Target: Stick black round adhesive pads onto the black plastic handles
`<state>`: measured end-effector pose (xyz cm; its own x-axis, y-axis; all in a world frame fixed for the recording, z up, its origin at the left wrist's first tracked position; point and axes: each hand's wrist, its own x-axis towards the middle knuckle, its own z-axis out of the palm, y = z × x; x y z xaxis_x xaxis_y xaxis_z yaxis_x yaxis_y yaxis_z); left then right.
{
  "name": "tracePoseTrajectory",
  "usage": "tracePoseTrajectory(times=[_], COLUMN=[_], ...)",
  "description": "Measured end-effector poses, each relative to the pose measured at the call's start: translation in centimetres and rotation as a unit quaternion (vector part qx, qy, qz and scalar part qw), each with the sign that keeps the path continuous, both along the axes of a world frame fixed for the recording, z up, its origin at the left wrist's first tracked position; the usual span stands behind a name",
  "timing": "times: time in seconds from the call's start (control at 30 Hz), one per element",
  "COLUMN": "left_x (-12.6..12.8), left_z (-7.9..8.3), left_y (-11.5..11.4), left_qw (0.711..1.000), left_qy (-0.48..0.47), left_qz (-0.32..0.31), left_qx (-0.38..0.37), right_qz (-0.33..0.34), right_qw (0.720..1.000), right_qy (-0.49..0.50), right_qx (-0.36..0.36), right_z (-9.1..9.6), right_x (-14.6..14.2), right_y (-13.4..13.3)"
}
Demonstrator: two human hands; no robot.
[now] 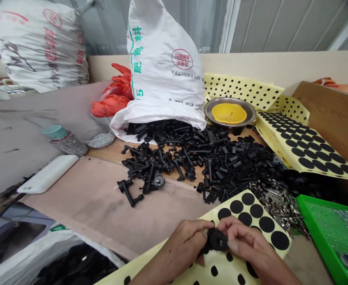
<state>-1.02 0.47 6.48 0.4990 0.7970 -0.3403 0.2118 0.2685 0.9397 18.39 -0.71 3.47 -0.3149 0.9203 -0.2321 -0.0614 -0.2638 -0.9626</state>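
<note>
Both hands meet low in the view over a yellow sticker sheet (251,215) covered with black round pads. My left hand (182,247) and my right hand (246,245) are closed together on a small black round plastic part (217,240), fingers pinching it from either side. Just beyond the hands lies a big heap of black plastic handles and small parts (203,158), spilling from a white woven sack (162,67).
More yellow pad sheets (304,144) lie at the right, with a steel bowl holding a yellow strainer (229,113) behind. A green tray (331,233) and a pile of metal clips (280,202) sit at the right front. A white power bank (48,174) and a bottle (64,140) lie at the left.
</note>
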Motion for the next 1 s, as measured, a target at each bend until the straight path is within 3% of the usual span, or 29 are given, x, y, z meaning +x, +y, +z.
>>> tracePoseTrajectory(times=[0.17,1.0], left_x=[0.0,0.0], left_z=[-1.5,-2.0], left_y=[-0.2,-0.3], left_qw=[1.0,0.999], left_qy=[-0.004,0.001], left_qz=[0.015,0.021], left_qx=[0.001,-0.036], right_qz=[0.014,0.039], right_qw=[1.0,0.999], right_qy=[0.003,-0.008], right_qx=[-0.002,-0.016], right_z=[-0.1,1.0], right_x=[0.0,0.0], right_y=[0.1,0.1])
